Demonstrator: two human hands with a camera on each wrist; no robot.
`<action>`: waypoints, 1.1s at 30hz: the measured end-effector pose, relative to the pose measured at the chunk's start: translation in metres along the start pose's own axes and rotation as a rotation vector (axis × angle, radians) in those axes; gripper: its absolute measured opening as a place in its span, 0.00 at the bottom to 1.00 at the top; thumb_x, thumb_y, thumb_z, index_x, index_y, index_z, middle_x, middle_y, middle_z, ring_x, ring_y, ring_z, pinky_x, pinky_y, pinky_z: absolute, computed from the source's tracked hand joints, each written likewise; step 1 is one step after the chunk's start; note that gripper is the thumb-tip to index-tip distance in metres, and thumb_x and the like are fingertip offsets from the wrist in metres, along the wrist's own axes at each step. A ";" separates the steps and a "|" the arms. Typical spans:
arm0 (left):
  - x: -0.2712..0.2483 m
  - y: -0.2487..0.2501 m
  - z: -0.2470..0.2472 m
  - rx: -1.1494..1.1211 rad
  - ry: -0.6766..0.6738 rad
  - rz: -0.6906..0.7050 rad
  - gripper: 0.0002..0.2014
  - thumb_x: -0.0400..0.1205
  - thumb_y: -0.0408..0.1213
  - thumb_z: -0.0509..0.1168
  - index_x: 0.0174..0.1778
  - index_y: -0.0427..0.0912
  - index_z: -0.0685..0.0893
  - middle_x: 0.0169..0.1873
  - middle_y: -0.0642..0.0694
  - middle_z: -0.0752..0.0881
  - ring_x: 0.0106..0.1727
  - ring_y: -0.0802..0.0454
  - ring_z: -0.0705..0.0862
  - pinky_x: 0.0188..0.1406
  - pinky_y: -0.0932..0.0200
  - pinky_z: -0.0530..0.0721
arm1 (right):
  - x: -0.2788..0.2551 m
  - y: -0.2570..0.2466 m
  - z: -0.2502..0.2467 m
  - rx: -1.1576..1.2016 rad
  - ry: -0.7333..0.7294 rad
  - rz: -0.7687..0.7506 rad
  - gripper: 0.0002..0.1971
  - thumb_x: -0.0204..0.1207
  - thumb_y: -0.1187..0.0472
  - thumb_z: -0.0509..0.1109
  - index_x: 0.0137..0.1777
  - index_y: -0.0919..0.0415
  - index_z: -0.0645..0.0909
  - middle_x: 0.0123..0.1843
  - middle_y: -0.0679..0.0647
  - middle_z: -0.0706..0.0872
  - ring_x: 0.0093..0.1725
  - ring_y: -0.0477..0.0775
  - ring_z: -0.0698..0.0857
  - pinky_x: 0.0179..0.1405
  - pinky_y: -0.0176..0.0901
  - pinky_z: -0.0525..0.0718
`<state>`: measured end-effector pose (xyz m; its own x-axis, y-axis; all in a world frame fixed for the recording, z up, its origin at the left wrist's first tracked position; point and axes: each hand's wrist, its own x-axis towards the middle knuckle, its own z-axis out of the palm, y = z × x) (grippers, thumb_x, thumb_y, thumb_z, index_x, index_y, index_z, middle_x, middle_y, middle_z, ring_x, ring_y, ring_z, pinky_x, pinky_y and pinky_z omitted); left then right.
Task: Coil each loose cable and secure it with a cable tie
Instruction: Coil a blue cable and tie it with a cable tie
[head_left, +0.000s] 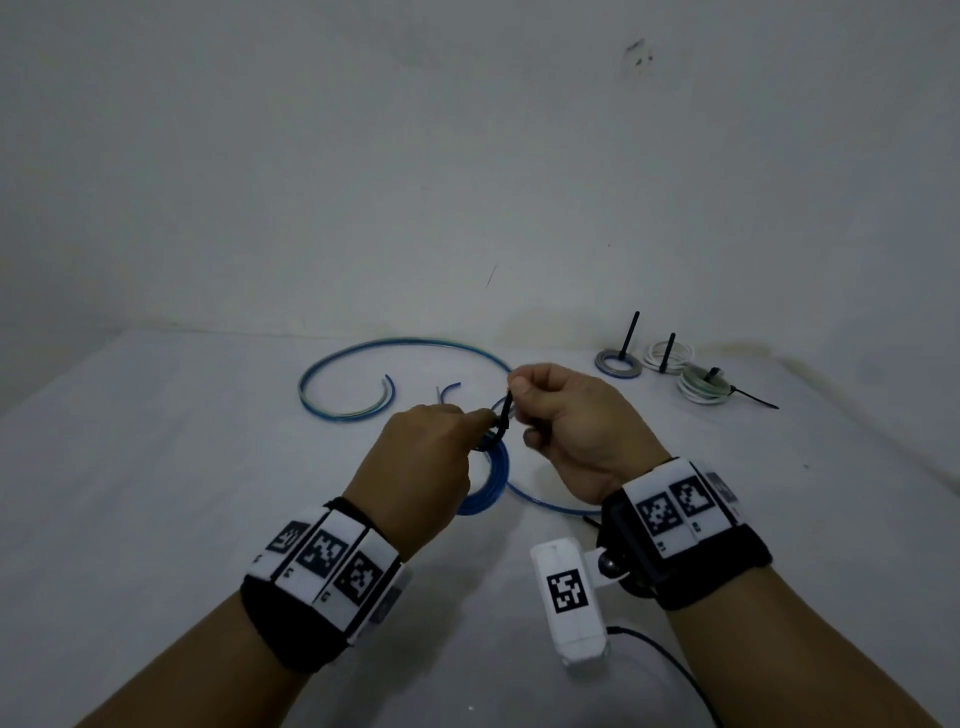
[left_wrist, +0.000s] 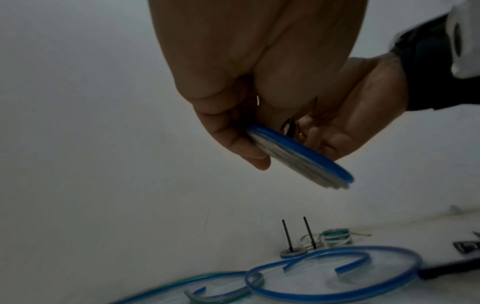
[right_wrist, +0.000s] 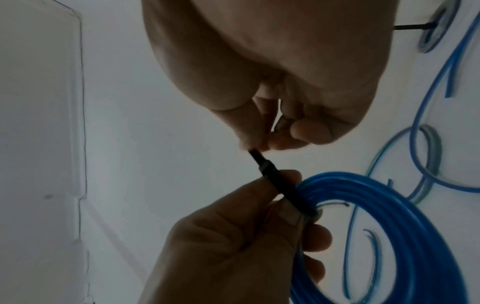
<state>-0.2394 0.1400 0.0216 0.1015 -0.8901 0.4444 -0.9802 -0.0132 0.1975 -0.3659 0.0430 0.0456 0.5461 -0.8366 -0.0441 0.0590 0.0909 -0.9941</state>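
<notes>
We hold a blue coil (head_left: 491, 480) above the white bench (head_left: 156, 467), just at the middle of the head view. Our left hand (head_left: 415, 467) grips the coil at its upper rim, fingers and thumb curled round the bundled turns, as the right wrist view shows at its 5 o'clock (right_wrist: 376, 226). A black cable tie (head_left: 503, 418) wraps the coil at that same spot, and its free tail runs up toward 1 o'clock into our right hand (head_left: 576, 426), which pinches the tail tip between thumb and fingertips (right_wrist: 254, 139); the other fingers are curled in. From the left wrist camera the coil (left_wrist: 298, 158) shows edge-on, tilted, under the fingers. On the bench beyond our hands, at 11 o'clock, lies a loose blue cable (head_left: 363, 353) in a wide open arc, and another thin blue cable (head_left: 545, 501) curves under the right wrist. At 2 o'clock, well apart from our hands, sit three tied coils: a grey one (head_left: 618, 364), a white one (head_left: 670, 356) and a whitish-green one (head_left: 704, 384), each with a black tie tail sticking out.
</notes>
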 end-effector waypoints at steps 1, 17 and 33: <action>0.001 0.003 -0.003 -0.046 -0.012 -0.014 0.20 0.73 0.22 0.65 0.56 0.47 0.88 0.36 0.46 0.88 0.36 0.45 0.84 0.33 0.54 0.78 | 0.001 -0.001 0.001 0.027 0.040 -0.048 0.09 0.83 0.66 0.66 0.42 0.56 0.83 0.36 0.51 0.82 0.37 0.49 0.76 0.34 0.40 0.74; 0.011 -0.003 -0.012 -0.644 -0.004 -0.225 0.18 0.83 0.27 0.62 0.60 0.55 0.85 0.34 0.54 0.90 0.35 0.62 0.88 0.33 0.70 0.85 | -0.006 0.004 -0.006 -0.431 -0.090 -0.483 0.02 0.76 0.67 0.75 0.45 0.60 0.87 0.35 0.46 0.91 0.39 0.40 0.89 0.42 0.30 0.84; 0.008 -0.005 -0.011 -0.581 0.014 -0.181 0.10 0.84 0.31 0.65 0.51 0.46 0.91 0.34 0.47 0.90 0.30 0.73 0.83 0.30 0.77 0.80 | -0.007 0.012 0.002 -0.364 0.018 -0.544 0.05 0.75 0.67 0.76 0.42 0.57 0.89 0.37 0.42 0.90 0.39 0.37 0.89 0.41 0.24 0.82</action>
<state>-0.2319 0.1377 0.0340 0.2638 -0.8908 0.3700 -0.6945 0.0908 0.7137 -0.3675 0.0504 0.0342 0.5038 -0.7205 0.4764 0.0345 -0.5343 -0.8446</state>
